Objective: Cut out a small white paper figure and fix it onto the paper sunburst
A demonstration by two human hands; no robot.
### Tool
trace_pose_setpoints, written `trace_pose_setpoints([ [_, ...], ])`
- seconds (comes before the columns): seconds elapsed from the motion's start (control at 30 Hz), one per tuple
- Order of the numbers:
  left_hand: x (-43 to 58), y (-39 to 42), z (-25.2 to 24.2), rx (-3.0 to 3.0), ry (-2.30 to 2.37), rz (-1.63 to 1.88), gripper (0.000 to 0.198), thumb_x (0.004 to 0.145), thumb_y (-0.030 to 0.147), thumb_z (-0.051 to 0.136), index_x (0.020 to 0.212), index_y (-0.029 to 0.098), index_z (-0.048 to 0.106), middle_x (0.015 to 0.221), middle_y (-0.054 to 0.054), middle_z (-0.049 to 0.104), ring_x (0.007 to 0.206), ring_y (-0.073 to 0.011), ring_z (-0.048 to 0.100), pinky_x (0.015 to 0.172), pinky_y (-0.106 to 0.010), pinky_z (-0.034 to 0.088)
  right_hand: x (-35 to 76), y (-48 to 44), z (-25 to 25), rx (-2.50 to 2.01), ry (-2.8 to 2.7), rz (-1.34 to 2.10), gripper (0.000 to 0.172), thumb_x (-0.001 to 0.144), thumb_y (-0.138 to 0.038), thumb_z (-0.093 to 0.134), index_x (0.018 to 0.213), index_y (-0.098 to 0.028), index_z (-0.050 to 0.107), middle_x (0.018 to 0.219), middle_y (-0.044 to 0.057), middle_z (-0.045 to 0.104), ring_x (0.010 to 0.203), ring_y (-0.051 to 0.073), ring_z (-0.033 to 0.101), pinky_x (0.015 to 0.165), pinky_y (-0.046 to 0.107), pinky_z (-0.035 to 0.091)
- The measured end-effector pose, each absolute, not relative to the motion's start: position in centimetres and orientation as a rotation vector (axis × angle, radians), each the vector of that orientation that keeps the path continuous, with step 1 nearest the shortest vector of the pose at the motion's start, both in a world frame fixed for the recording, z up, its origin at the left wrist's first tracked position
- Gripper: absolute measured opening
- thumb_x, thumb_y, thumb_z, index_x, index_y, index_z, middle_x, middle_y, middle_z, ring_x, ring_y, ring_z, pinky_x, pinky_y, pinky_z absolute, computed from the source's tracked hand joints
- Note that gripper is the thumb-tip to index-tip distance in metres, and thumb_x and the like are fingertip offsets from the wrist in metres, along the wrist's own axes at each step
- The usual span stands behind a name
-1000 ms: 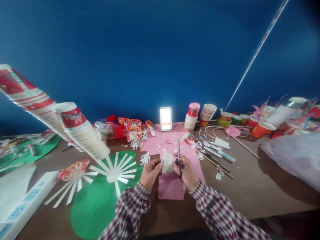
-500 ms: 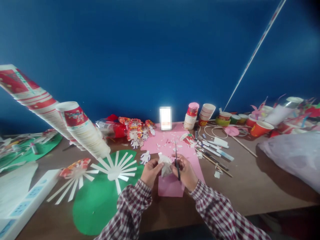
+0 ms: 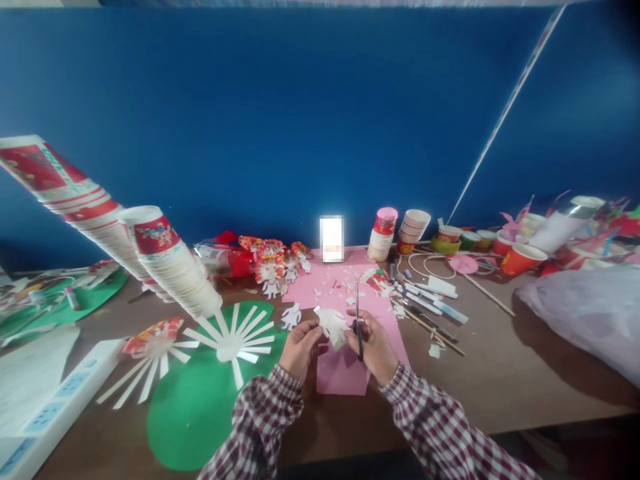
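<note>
Over the pink paper [image 3: 345,377] I hold a small white paper cutout [image 3: 331,325] between both hands. The fingers of my left hand [image 3: 300,347] pinch its left edge. My right hand [image 3: 375,350] is closed around a pair of scissors [image 3: 358,330], whose blades point up and away from me; its thumb also reaches the cutout's right edge. Just left of the cutout lies another white paper figure [image 3: 291,317]. Paper scraps [image 3: 340,283] are scattered on the pink paper beyond my hands.
Left are a green paper sheet [image 3: 185,420], a fringed white paper cup [image 3: 227,350], leaning cup stacks [image 3: 170,260] and a power strip [image 3: 65,393]. Decorated figures [image 3: 271,273] stand behind. Pens [image 3: 425,300], upright cup stacks [image 3: 383,233] and a plastic bag [image 3: 590,307] are right.
The paper cutout has turned between my fingers and now shows a brighter, wider face. My left hand's grip has shifted slightly; the scissors stay in my right hand. The view tilts slightly.
</note>
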State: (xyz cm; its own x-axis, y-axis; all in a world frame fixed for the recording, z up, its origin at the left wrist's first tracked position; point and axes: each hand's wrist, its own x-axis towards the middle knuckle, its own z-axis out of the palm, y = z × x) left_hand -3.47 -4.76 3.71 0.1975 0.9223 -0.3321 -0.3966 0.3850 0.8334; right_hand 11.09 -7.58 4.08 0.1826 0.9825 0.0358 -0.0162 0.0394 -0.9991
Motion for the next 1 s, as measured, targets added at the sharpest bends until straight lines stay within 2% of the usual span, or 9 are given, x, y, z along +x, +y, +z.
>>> trace_pose_setpoints([
  [0.17,-3.3,-4.6,3.3,0.667,0.955,1.066,0.030,0.061,0.032,0.067,0.080,0.015,0.052,0.057,0.003,0.055,0.049,-0.0079,0.053,0.049,-0.021,0.044,11.0,-7.8,3.9,-1.251,-1.137,1.013,0.040,0.064,-0.020,0.061,0.102,-0.016,0.051,0.063,-0.003,0.051,0.056,0.010,0.049,0.052,0.022,0.041],
  [0.33,-2.5,-4.6,3.3,0.786,0.880,0.992,0.032,0.062,0.031,0.066,0.086,0.013,0.057,0.076,-0.005,0.063,0.064,-0.0146,0.060,0.056,-0.026,0.047,11.0,-7.8,3.8,-1.264,-1.217,0.976,0.040,0.066,-0.017,0.058,0.105,-0.015,0.048,0.065,-0.003,0.049,0.059,0.010,0.049,0.054,0.021,0.042],
  [0.43,-2.1,-4.7,3.5,0.772,0.892,0.996,0.033,0.059,0.028,0.069,0.086,0.012,0.057,0.078,-0.007,0.064,0.067,-0.0164,0.061,0.057,-0.027,0.048,11.1,-7.8,3.9,-1.261,-1.243,0.972,0.040,0.067,-0.018,0.058,0.105,-0.015,0.048,0.065,-0.003,0.049,0.059,0.010,0.049,0.054,0.021,0.042],
  [0.67,-1.8,-2.4,3.7,0.617,0.876,1.075,0.028,0.054,0.021,0.072,0.076,0.013,0.057,0.069,-0.004,0.064,0.057,-0.0119,0.059,0.050,-0.021,0.046,11.5,-7.2,4.2,-1.241,-1.164,1.046,0.041,0.069,-0.028,0.059,0.105,-0.016,0.046,0.065,-0.003,0.050,0.057,0.010,0.050,0.052,0.022,0.043],
  [0.83,-1.2,1.2,4.0,0.488,0.874,1.202,0.023,0.055,0.018,0.071,0.062,0.015,0.048,0.048,0.005,0.052,0.044,-0.0050,0.051,0.046,-0.016,0.045,12.4,-4.7,4.4,-1.250,-1.303,0.959,0.039,0.067,-0.033,0.062,0.099,-0.015,0.050,0.065,-0.001,0.054,0.057,0.011,0.050,0.052,0.023,0.042],
  [1.0,-0.7,1.9,3.7,0.437,0.854,1.224,0.022,0.056,0.018,0.070,0.062,0.013,0.050,0.052,0.001,0.056,0.048,-0.0067,0.055,0.049,-0.016,0.046,13.2,-2.4,3.7,-1.330,-1.372,0.755,0.038,0.066,-0.036,0.062,0.097,-0.015,0.052,0.069,0.001,0.056,0.060,0.015,0.052,0.057,0.027,0.043],
])
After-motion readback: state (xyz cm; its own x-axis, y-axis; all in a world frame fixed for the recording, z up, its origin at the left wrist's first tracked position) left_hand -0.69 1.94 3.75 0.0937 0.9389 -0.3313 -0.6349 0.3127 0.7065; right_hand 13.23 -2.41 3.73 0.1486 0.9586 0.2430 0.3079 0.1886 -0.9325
